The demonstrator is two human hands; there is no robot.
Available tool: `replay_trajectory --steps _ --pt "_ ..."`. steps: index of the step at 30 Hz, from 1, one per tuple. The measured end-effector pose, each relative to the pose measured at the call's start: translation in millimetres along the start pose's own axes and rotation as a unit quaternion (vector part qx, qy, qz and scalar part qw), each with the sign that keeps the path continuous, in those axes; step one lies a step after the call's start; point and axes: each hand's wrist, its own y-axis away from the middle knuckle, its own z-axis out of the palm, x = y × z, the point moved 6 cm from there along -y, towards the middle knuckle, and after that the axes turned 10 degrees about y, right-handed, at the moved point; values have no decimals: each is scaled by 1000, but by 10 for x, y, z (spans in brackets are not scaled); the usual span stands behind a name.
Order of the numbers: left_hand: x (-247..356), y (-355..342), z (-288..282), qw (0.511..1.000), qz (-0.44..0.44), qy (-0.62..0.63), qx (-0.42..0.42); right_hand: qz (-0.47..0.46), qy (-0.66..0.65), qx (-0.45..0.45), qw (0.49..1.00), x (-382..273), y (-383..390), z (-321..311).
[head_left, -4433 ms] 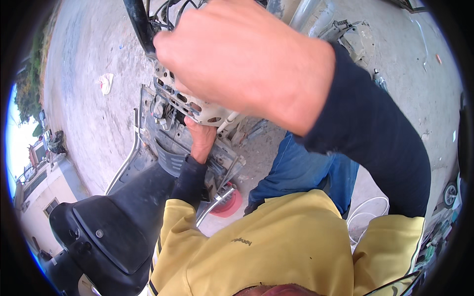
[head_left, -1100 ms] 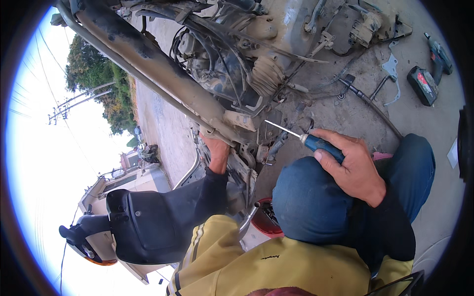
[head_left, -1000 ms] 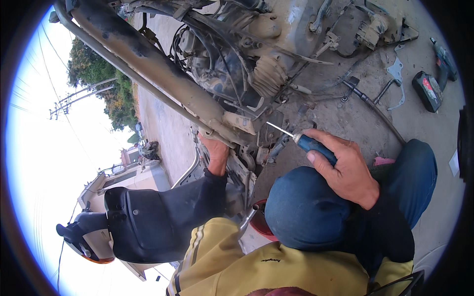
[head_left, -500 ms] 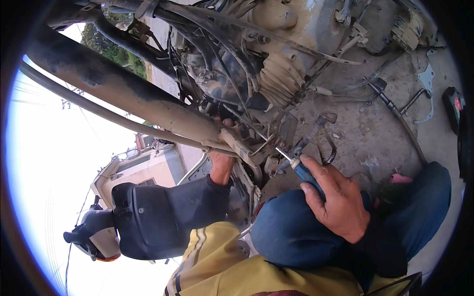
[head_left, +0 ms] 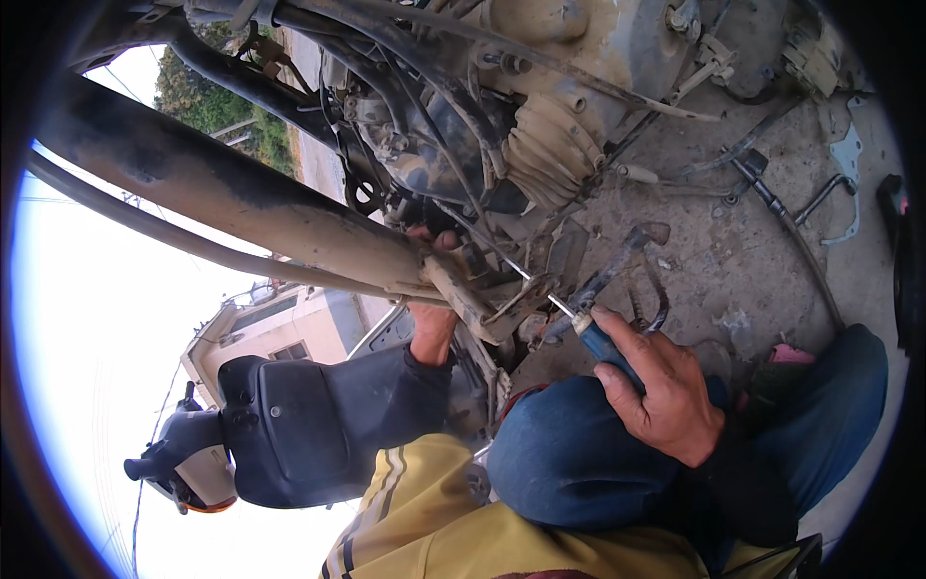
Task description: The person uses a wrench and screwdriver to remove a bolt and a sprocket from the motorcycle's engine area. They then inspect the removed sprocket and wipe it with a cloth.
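Note:
My right hand (head_left: 666, 391) is wrapped round the blue handle of a screwdriver (head_left: 600, 340). Its thin metal shaft points up and left into a dirty metal bracket (head_left: 526, 307) at the end of a thick dusty frame tube (head_left: 318, 227). Whether the tip is seated in a screw is hidden. My left hand (head_left: 433, 323) reaches behind that tube, which covers much of it. Its curled fingertips show above the tube, closed near cables and small parts; what they grip cannot be made out. A mud-covered engine (head_left: 569, 48) with a ribbed rubber boot (head_left: 552, 150) lies beyond.
A bent metal lever (head_left: 627, 256) lies on the dirty ground right of the bracket. Farther right are a long rod (head_left: 786, 217), a thin pale gasket (head_left: 847, 159) and a pink scrap (head_left: 791, 354) beside my knee. A parked scooter (head_left: 309, 432) stands at left.
The view has shifted slightly, so the frame tube and engine sit a little differently. Both hands keep almost the same places, and the screwdriver still points into the bracket.

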Motion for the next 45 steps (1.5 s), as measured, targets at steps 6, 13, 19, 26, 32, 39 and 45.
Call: replay_trajectory --steps 6,13,19,26,32,39,45 --pt "23 12 40 995 -40 90 18 7 -108 27 994 7 -19 2" --pt "108 55 128 993 22 -83 -79 -15 9 -33 999 -95 -45 -65" --pt "74 19 56 993 52 -103 -39 2 -9 -43 999 -252 -133 -153" --pt "90 -9 146 993 44 -92 -58 -58 141 -32 988 -584 -268 -332" --pt "-87 -15 -12 999 -38 -1 -3 -49 79 -18 995 -519 -317 -400" --pt "-143 29 -125 997 -54 48 26 -41 58 -9 997 -512 -304 -388" --pt "-239 -19 -144 980 -81 183 15 -23 29 12 999 -647 -399 -434"
